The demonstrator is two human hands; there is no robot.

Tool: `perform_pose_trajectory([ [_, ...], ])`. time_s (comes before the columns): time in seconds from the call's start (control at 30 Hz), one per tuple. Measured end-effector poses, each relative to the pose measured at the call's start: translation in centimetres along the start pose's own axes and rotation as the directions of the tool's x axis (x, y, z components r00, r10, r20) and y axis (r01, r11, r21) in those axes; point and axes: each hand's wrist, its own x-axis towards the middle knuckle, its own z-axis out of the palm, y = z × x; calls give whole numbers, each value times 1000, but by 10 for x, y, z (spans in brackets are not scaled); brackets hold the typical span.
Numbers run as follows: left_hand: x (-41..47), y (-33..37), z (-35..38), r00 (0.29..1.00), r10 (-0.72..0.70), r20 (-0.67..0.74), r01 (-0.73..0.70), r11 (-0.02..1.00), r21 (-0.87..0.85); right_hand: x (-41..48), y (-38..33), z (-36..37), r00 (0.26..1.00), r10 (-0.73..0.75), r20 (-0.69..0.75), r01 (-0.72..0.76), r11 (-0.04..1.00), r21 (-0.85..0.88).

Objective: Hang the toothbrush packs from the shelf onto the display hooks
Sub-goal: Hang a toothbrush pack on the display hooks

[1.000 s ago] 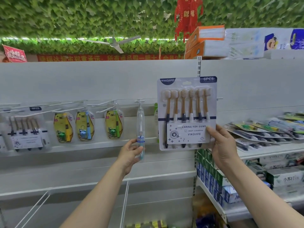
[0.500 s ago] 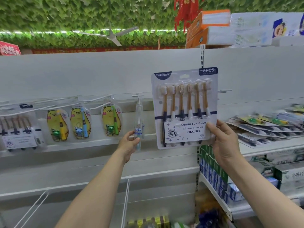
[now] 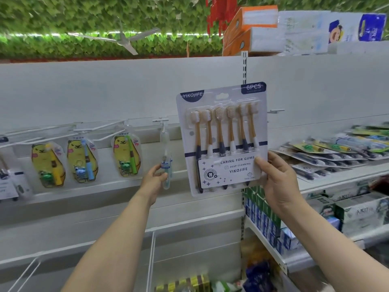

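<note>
A large six-piece toothbrush pack (image 3: 223,140) with orange-handled brushes stands upright in front of the white back panel, and my right hand (image 3: 275,184) grips its lower right corner. My left hand (image 3: 154,180) holds the lower end of a slim clear single toothbrush pack (image 3: 166,157), which hangs from a white display hook (image 3: 161,120). Another bare hook (image 3: 275,111) sticks out just right of the big pack's top. Three yellow bear-shaped children's toothbrush packs (image 3: 84,161) hang on hooks to the left.
A shelf (image 3: 345,175) on the right carries several flat toothbrush packs (image 3: 336,150). Toothpaste boxes (image 3: 357,209) fill the shelves below it. Another multi-brush pack (image 3: 8,182) hangs at far left. Wire basket dividers (image 3: 151,260) stand at the bottom. Cartons (image 3: 252,28) sit on top.
The big pack has drifted slightly left and down in view, away from the right-hand hook. My left hand stays on the slim hanging pack.
</note>
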Motion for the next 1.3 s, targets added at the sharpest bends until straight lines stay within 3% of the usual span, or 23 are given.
perform_pose_trajectory([
  [0.1, -17, 4, 0, 999, 17, 38, -17, 1000, 17, -7, -6, 0, 1000, -2, 14, 1, 1000, 16],
  [0.2, -51, 19, 3, 997, 81, -19, -81, 997, 6, -15, -9, 1, 1000, -2, 9, 2, 1000, 30],
  [0.47, -168, 51, -10, 962, 272, -26, -273, 948, -166, -45, -16, 28, 998, 33, -50, -27, 993, 117],
  [0.63, -222, 63, -23, 948, 309, 75, -282, 926, -251, -66, -15, 64, 997, 41, -61, -32, 989, 142],
  [0.77, -252, 68, -32, 950, 302, 77, -282, 938, -203, -87, -16, 93, 997, 53, -51, -46, 992, 119],
  [1.3, -324, 79, -143, 914, 344, -212, -375, 918, -128, -139, -6, 202, 974, 137, 180, -133, 991, -34],
])
